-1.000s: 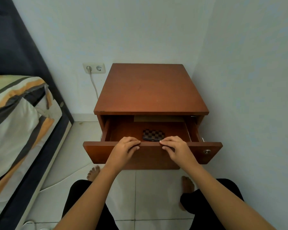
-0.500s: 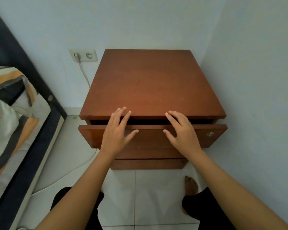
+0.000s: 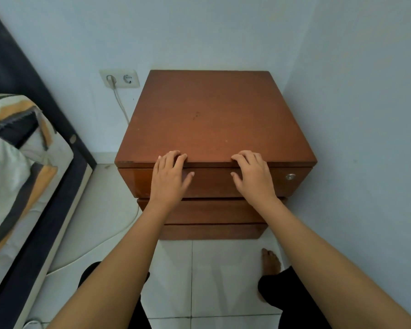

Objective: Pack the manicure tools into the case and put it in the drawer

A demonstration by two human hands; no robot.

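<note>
A brown wooden nightstand (image 3: 211,115) stands in the corner of the room. Its top drawer (image 3: 211,182) sits flush with the cabinet, and a small round lock (image 3: 290,176) shows at its right end. My left hand (image 3: 170,178) lies flat on the drawer front, left of centre, its fingertips curled over the drawer's top edge. My right hand (image 3: 253,176) rests the same way right of centre. Neither hand holds anything. The checkered case is hidden inside the drawer.
A bed with a striped cover (image 3: 14,167) and dark frame runs along the left. A wall socket (image 3: 119,78) with a white cable (image 3: 120,103) sits left of the nightstand. The right wall is close. My feet and knees are on the white tile floor (image 3: 214,276).
The drawer has gone from wide open with the checkered case visible inside to fully pushed in. Both hands moved forward with the drawer front.
</note>
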